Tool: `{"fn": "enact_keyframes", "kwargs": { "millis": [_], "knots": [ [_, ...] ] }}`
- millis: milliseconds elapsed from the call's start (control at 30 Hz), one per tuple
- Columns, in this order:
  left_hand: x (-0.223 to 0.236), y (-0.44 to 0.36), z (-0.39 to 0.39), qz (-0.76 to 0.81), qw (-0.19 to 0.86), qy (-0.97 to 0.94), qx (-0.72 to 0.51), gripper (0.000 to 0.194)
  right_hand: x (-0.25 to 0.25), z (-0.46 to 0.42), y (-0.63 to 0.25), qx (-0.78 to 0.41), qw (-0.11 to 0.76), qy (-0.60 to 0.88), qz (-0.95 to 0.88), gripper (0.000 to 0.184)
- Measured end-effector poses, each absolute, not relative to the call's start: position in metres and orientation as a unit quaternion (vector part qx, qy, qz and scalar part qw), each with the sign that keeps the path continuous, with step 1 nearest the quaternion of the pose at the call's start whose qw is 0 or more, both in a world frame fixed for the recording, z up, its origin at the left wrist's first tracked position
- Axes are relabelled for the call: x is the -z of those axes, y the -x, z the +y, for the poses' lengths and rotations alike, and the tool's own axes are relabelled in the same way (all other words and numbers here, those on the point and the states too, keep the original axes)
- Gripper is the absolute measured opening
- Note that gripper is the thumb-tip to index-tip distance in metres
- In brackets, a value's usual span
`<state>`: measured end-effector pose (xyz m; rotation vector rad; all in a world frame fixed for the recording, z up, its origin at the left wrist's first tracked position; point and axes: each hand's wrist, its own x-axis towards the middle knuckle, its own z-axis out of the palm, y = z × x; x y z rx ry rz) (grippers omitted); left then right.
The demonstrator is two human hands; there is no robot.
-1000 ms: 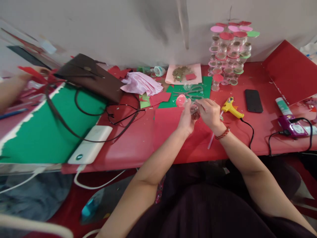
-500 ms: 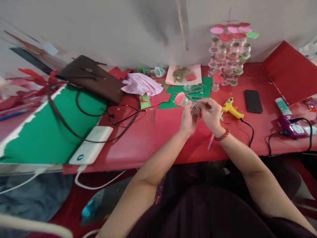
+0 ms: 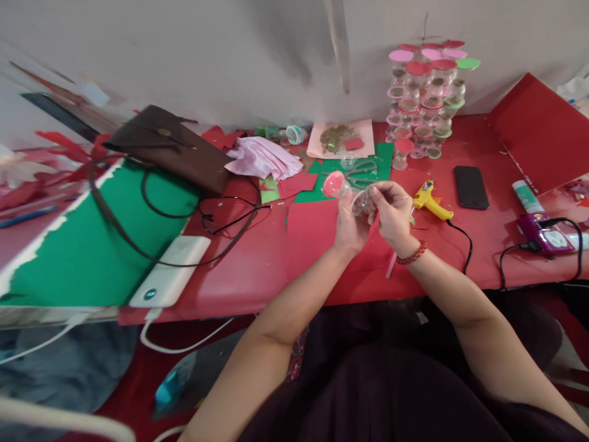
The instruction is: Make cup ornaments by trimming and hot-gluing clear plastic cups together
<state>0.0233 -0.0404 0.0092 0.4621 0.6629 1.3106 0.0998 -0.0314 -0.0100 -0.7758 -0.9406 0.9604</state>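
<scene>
My left hand (image 3: 348, 226) is closed round a small clear plastic cup (image 3: 361, 202), its round rim turned up towards me. A cup with a red-covered mouth (image 3: 334, 184) sticks out at the left of the same hand; whether the two are joined is hidden. My right hand (image 3: 393, 209) pinches a thin red strip (image 3: 374, 227), apparently paper, close to the clear cup's rim. Both hands are above a sheet of red paper (image 3: 313, 233). To the right of my right hand lies a yellow glue gun (image 3: 431, 199).
A stack of clear cups with coloured discs (image 3: 421, 104) stands by the wall. Scissors (image 3: 365, 167) lie on green paper (image 3: 384, 156) behind my hands. A phone (image 3: 470, 187), a brown bag (image 3: 175, 147), glasses (image 3: 230, 215) and a white power bank (image 3: 170, 270) surround the work area.
The clear cup's rim has turned further into view in my left hand. The red strip now shows hanging below my right fingers. Both arms stay nearly in place.
</scene>
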Motion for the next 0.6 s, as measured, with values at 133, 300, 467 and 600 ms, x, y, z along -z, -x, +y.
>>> {"fn": "enact_keyframes", "kwargs": {
  "millis": [133, 300, 467, 600],
  "knots": [
    [-0.009, -0.023, -0.041, 0.294, 0.731, -0.196, -0.584, 0.055, 0.016, -0.028, -0.100, -0.454, 0.707, 0.349, -0.414, 0.040],
    [-0.009, -0.021, -0.038, 0.277, 0.742, -0.200, -0.576, 0.056, 0.023, -0.021, -0.104, -0.476, 0.687, 0.346, -0.427, 0.038],
    [-0.008, -0.011, -0.028, 0.322, 0.786, -0.175, -0.498, 0.040, 0.024, -0.012, -0.116, -0.360, 0.711, 0.377, -0.472, 0.017],
    [-0.009, -0.004, -0.023, 0.332, 0.797, -0.165, -0.477, 0.028, 0.021, -0.012, -0.122, -0.265, 0.691, 0.391, -0.547, 0.003]
  ]
}}
